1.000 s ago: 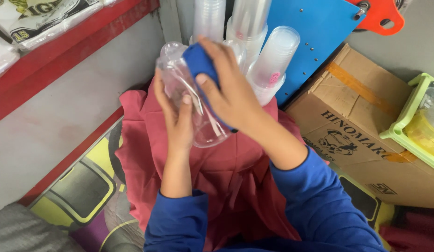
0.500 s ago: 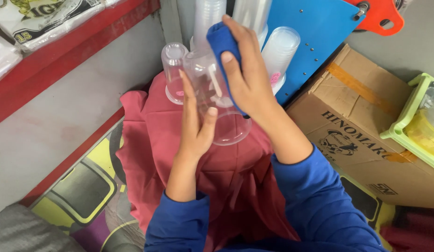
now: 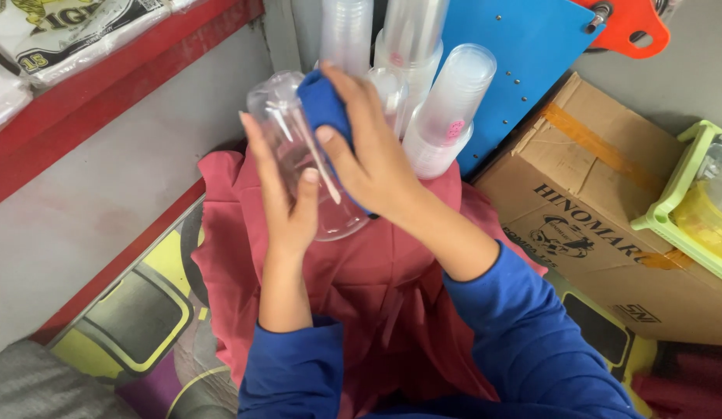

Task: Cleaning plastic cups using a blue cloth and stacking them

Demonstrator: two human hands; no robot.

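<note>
Head view, upper centre of frame: left hand (image 3: pixel 287 206) cradles a clear plastic jar (image 3: pixel 299 155), fingers wrapped along its near side; long axis runs from upper left to lower right, mouth toward the lap. Right hand (image 3: pixel 373 159), fingers clenched on a blue cloth (image 3: pixel 322 105), presses the jar's right flank, above a red garment (image 3: pixel 361 310); stacked clear cups (image 3: pixel 446 109) stand just behind.

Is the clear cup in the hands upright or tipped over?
Tipped: the clear cup leans, rim toward the red cloth, held by the left hand.
</note>
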